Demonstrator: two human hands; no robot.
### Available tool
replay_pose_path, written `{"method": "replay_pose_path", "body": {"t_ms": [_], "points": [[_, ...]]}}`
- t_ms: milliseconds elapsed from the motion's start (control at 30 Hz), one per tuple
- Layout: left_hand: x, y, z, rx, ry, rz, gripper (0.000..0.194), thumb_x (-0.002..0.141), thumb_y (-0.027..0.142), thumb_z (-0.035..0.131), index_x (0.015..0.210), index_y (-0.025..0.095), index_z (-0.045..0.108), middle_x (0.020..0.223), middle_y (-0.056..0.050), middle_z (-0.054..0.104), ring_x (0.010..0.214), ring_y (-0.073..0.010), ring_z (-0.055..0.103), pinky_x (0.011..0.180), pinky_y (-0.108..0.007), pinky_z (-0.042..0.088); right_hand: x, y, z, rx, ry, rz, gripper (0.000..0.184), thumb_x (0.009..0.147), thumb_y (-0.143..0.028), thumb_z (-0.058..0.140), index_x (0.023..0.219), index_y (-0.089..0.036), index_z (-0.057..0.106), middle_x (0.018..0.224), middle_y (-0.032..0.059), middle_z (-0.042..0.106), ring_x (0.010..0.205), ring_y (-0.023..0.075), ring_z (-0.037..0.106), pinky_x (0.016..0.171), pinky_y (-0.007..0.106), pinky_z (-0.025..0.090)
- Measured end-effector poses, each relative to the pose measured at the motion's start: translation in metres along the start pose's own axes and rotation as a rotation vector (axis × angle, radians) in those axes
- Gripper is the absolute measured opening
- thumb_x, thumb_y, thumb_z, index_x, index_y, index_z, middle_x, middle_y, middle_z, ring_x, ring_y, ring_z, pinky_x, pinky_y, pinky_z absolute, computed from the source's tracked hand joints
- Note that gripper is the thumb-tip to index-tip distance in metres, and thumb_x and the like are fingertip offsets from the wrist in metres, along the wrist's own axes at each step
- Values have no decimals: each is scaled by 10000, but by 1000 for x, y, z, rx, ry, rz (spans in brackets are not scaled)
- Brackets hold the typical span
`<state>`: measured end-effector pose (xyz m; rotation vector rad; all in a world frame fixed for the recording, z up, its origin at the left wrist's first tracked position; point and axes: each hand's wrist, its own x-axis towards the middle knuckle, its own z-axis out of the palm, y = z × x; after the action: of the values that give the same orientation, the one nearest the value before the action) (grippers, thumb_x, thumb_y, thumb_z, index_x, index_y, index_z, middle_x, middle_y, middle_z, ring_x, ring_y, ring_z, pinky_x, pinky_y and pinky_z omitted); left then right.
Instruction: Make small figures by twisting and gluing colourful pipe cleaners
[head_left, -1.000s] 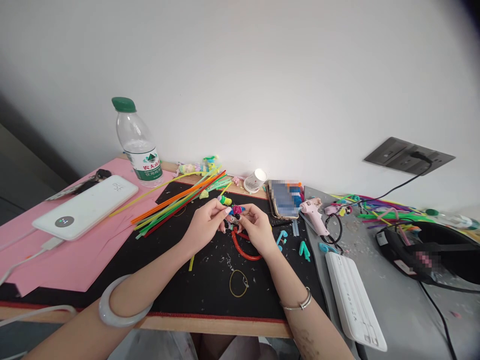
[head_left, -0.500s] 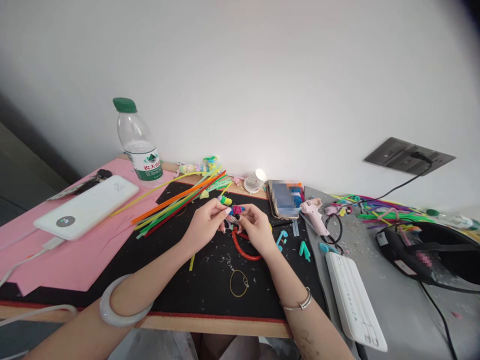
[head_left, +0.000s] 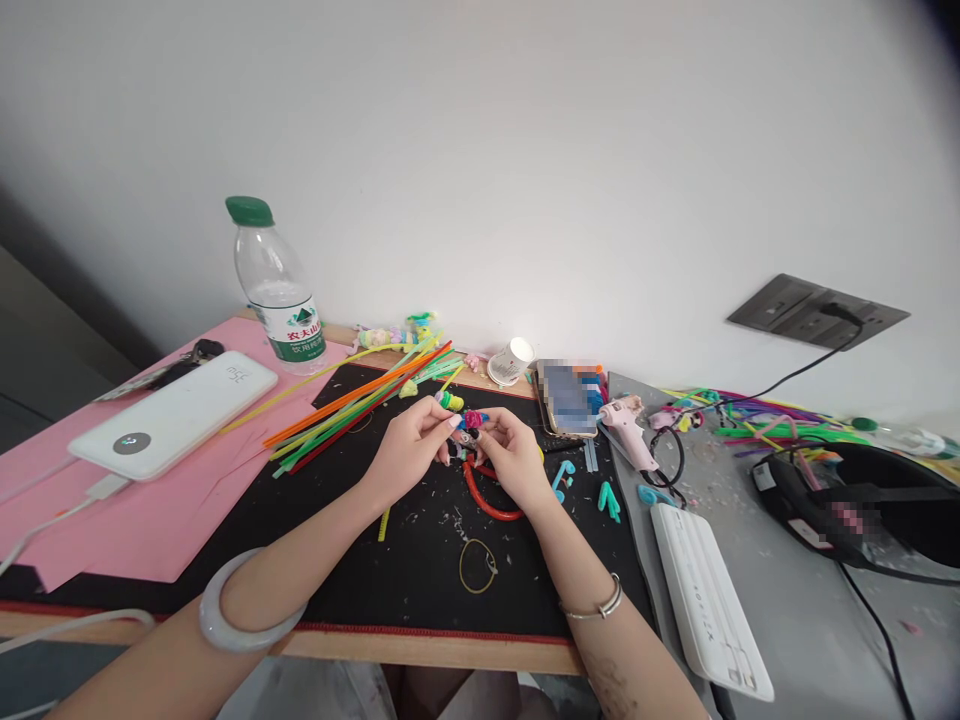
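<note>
Black mat (head_left: 360, 590) carries a thin round band (head_left: 478, 566) near its front edge. Above the mat's middle, fingers of the left hand (head_left: 409, 445) and right hand (head_left: 516, 455) pinch a small, colourful craft piece (head_left: 473, 420) from two sides, probably to keep it steady. Long straight sticks (head_left: 360, 394) lie toward the mat's far left; beyond the mat is a white cup (head_left: 512, 360).

Small magenta-and-blue craft piece (head_left: 473, 420), partly hidden, above the black mat (head_left: 405, 590).
</note>
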<state>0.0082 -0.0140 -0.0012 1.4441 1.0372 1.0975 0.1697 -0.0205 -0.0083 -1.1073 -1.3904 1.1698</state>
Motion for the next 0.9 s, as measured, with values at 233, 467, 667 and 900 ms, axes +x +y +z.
{"method": "replay_pose_path", "body": {"t_ms": [233, 467, 667, 900], "points": [[0, 2, 0, 9, 7, -12, 201, 849, 382, 536, 796, 191, 502, 706, -3, 640, 494, -112, 552, 520, -265, 442, 0, 0, 1, -1, 7, -2, 170, 775, -241, 579, 935, -186, 584, 734, -12, 577, 520, 83, 508, 484, 228, 468], [1, 2, -1, 23, 6, -11, 208, 851, 381, 535, 785, 187, 499, 664, 12, 625, 489, -107, 549, 520, -260, 438, 0, 1, 0, -17, 1, -9, 175, 772, -218, 564, 940, -173, 586, 714, -19, 569, 509, 77, 508, 486, 218, 461], [0, 1, -1, 16, 8, -7, 207, 851, 378, 539, 785, 187, 497, 672, 15, 628, 488, -103, 546, 520, -256, 437, 1, 1, -1, -15, 3, -13, 182, 769, -227, 571, 942, -171, 585, 721, -18, 573, 507, 77, 504, 485, 217, 462], [0, 1, -1, 12, 8, -8, 213, 852, 388, 539, 787, 189, 498, 687, 11, 637, 486, -106, 547, 520, -259, 439, 0, 1, -1, -31, -2, -19, 178, 773, -206, 556, 945, -171, 585, 714, -19, 568, 505, 77, 514, 483, 215, 454]]}}
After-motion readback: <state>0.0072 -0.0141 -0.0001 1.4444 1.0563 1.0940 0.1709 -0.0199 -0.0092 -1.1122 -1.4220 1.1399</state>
